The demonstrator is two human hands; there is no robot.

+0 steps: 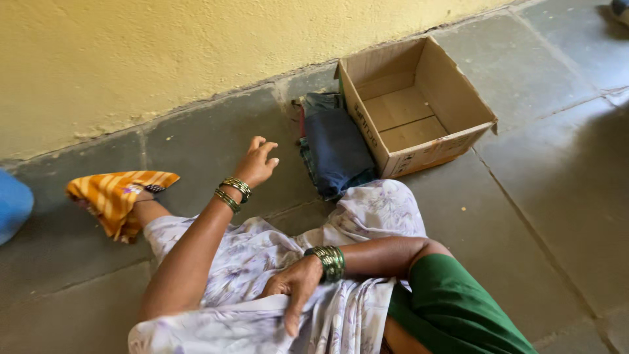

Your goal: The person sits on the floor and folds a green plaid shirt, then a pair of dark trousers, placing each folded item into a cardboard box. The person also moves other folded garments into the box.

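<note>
Folded clothing, a dark blue and grey stack of fabric, is lying on the grey stone floor, pressed against the near side wall of an open brown cardboard box. The box is standing upright beside the yellow plastered wall, its flaps raised and its bare bottom showing.

Left hand is hovering just beside the folded stack, to the stack's left, with fingers spread and slightly curled; it is gripping nothing and is not touching the cloth. Green and gold bangles are sitting on that wrist. The arm is stretching forward across the person's lap.

Right hand is resting on the pale lilac floral garment covering the lap, fingers pointing downward and pressing lightly into the cloth; whether it is pinching a fold or merely lying on it cannot be told. A band of green bangles is circling this wrist, and a green sleeve is covering the upper arm.

Farther left, an orange and yellow striped cloth is lying crumpled on the floor, near the edge of the floral garment. A blue rounded object is showing partly at the left border; its kind cannot be determined.
</note>
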